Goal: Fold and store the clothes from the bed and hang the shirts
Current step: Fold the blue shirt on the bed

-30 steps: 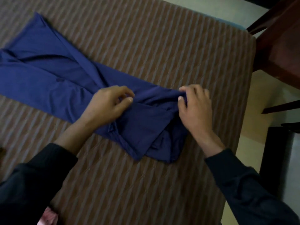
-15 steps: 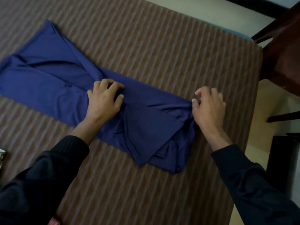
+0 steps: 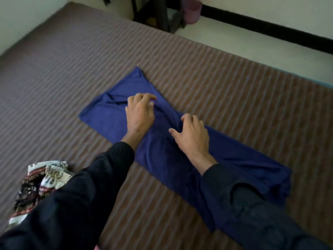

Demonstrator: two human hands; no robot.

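Half a second ago the hands sat wide apart, the right one pinching the blue garment's (image 3: 234, 159) end at the bed's edge and the left gripping its middle. Now both have travelled toward the far, 11 o'clock end and lie close together on top of the cloth. The left hand (image 3: 139, 114) presses down with its fingers bent at the tips into a crease; whether it pinches a fold there I cannot tell. The right hand (image 3: 193, 137) rests with its fingers spread, flat on the fabric and holding nothing. I judge this as smoothing the long strip flat, so the lengthwise fold looks done and the crosswise folds are yet to come.

The garment lies on the striped bed (image 3: 216, 78), running from 11 o'clock to 5 o'clock, its near end hidden under the right sleeve (image 3: 252, 213).

Count: one blue garment, possibly trousers; one patterned cloth (image 3: 39, 179) bunched at 8 o'clock, beside the left sleeve (image 3: 72, 204); two hands; one pink bin (image 3: 191, 12) on the floor at 12 o'clock.
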